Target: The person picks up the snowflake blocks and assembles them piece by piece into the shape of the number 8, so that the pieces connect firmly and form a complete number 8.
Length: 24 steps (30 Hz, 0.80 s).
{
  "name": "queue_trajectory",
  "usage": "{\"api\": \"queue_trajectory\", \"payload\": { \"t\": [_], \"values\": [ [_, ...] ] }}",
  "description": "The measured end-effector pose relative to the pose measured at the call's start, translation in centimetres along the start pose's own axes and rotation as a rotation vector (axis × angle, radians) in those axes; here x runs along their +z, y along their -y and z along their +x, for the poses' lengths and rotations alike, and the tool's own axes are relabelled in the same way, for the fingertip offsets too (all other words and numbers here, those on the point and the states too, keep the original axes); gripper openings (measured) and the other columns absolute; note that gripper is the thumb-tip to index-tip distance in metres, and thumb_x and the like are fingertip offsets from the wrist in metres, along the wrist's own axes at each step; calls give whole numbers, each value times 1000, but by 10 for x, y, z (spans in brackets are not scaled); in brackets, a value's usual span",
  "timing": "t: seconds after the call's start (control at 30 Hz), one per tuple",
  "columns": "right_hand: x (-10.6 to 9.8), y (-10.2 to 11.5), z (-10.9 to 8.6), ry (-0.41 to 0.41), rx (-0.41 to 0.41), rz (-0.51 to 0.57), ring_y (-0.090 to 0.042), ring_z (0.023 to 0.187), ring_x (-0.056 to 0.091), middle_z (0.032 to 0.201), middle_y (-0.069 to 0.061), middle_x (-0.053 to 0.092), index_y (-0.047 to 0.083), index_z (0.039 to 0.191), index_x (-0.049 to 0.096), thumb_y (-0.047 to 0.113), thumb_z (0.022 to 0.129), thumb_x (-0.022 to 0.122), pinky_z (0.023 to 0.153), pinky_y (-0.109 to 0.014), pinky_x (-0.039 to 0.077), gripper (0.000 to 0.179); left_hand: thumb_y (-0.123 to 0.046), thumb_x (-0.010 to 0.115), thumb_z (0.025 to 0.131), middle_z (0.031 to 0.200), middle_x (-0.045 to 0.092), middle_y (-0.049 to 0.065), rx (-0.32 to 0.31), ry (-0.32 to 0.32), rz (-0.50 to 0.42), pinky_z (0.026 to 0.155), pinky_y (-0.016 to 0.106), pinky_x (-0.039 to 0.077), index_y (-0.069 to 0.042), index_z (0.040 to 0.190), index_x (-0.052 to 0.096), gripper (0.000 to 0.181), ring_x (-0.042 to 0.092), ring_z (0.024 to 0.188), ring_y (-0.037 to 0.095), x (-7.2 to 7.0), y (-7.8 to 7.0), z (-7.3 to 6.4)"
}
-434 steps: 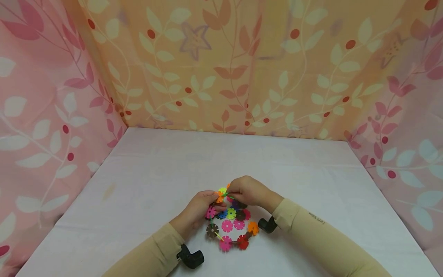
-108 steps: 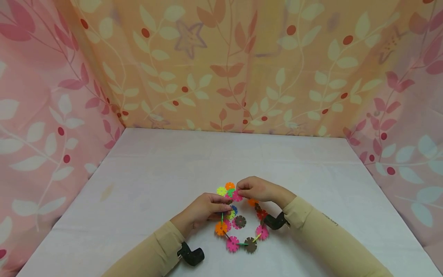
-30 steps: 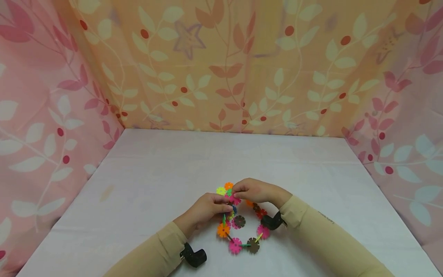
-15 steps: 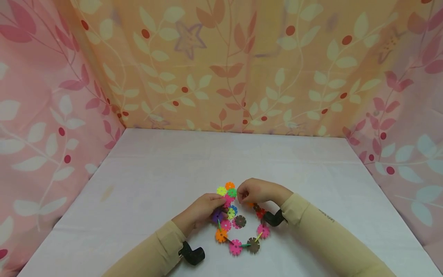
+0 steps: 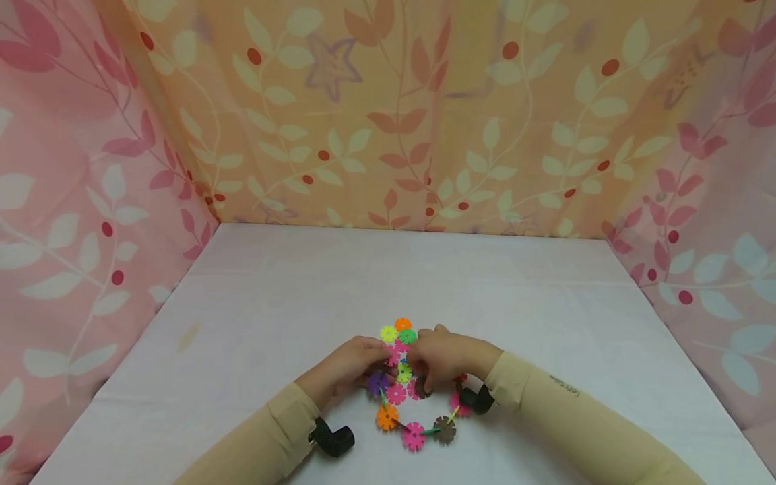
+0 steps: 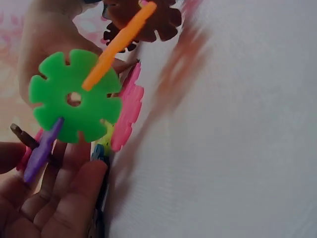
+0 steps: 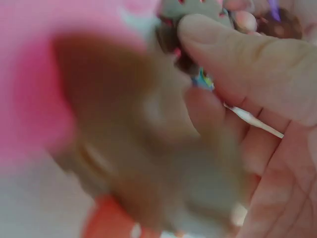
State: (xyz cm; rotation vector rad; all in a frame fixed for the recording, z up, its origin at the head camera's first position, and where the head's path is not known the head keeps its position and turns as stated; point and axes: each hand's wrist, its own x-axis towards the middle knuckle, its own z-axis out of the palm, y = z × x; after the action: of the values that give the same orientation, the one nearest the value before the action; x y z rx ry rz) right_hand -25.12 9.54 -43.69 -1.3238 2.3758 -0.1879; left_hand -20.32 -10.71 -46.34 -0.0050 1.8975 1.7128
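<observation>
My left hand (image 5: 348, 364) pinches a pink notched flower disc (image 5: 393, 354) at one end of a chain of linked discs. Below it hang a purple disc (image 5: 378, 383) and an orange disc (image 5: 387, 417); a green disc (image 6: 49, 91) joins them edge-on in the left wrist view. The chain curves on through a pink disc (image 5: 414, 436) and a brown disc (image 5: 444, 430) to the right wrist. My right hand (image 5: 448, 353) reaches down over the loose discs, thumb and finger on a loose dark brown disc (image 5: 422, 387), partly hidden. Part of the chain blurs close to the right wrist camera.
Loose discs lie between the hands: orange (image 5: 403, 325), yellow (image 5: 389, 333), green (image 5: 407, 335), yellow-green (image 5: 404, 372) and pink (image 5: 396, 393). A white cloth (image 5: 303, 283) covers the table. Patterned curtains (image 5: 388, 121) stand behind and at both sides.
My right hand has left the pink disc at the chain's end and moved down to the loose brown disc. My left hand keeps the chain, whose purple disc has come into sight.
</observation>
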Motion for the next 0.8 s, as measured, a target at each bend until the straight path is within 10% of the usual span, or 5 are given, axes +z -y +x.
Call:
{"api": "queue_trajectory", "payload": {
  "t": [0.33,0.8],
  "values": [
    [-9,-8,-4,-291,-103,156,-5,66,46,71,12,50,18,76,56,18,86,65,60,-18,41,12,-25,48,95,86,68,8,28,42,30,63,30,51,4,100,63,32,66,81,21,-2,0,2],
    [-7,-6,-5,-389,-141,124,-4,70,48,78,13,55,19,81,61,17,85,65,66,-19,45,6,-25,49,94,83,68,9,28,3,56,64,32,52,4,96,65,33,67,78,21,2,-3,3]
  ]
}}
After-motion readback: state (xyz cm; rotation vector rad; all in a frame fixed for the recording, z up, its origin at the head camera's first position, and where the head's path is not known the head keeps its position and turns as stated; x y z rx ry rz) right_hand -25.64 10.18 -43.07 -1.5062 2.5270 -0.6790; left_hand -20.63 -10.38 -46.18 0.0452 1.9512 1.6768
